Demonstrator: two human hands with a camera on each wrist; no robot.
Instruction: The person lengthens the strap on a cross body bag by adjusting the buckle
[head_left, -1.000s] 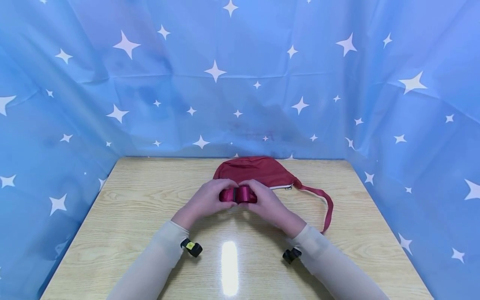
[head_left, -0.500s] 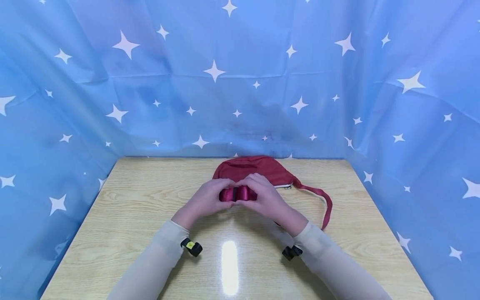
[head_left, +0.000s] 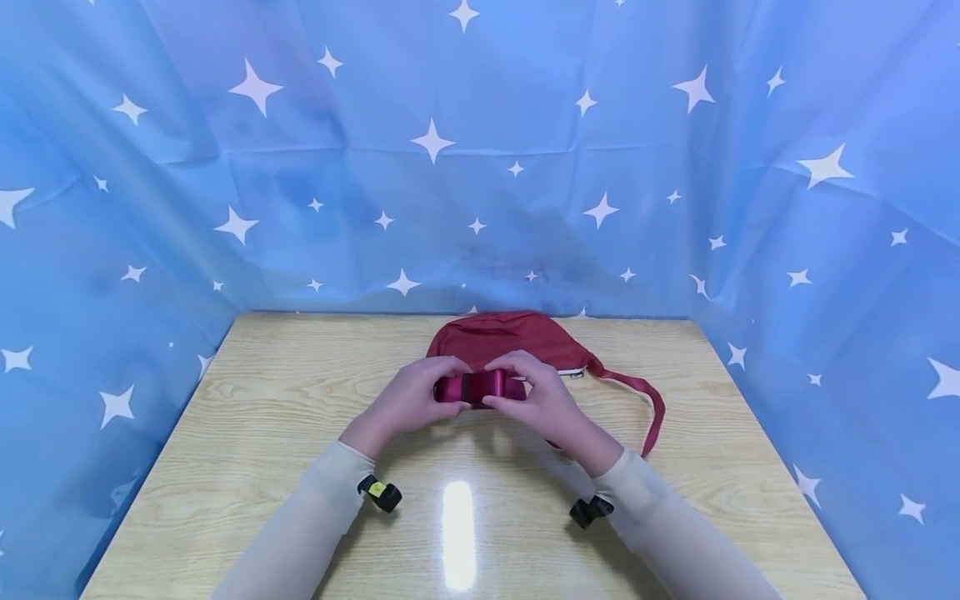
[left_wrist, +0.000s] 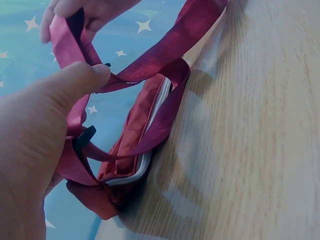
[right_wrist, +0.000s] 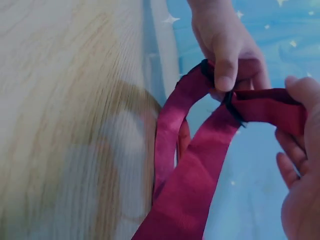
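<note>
A dark red waist bag [head_left: 502, 337] lies at the back of the table, its pale zip edge partly showing. Its wide strap [head_left: 483, 385] is raised in front of the bag, between both hands. My left hand [head_left: 412, 396] pinches the strap between thumb and fingers beside a black slider buckle [right_wrist: 231, 107]. On the right, my right hand [head_left: 543, 400] grips a folded loop of the strap, thumb on one side and fingers on the other. A second black strap fitting [left_wrist: 84, 137] shows below the left thumb in the left wrist view. Part of the strap is hidden behind the hands.
The strap's free-lying part [head_left: 654, 417] curves over the wooden table [head_left: 285, 400] to the right of the bag. A blue star-patterned cloth [head_left: 480, 192] hangs behind the table and along both sides. A bright light reflection lies on the tabletop.
My right hand has moved slightly right, away from the left, and its fingers have shifted on the strap. More strap now shows between the hands. The left hand barely moved.
</note>
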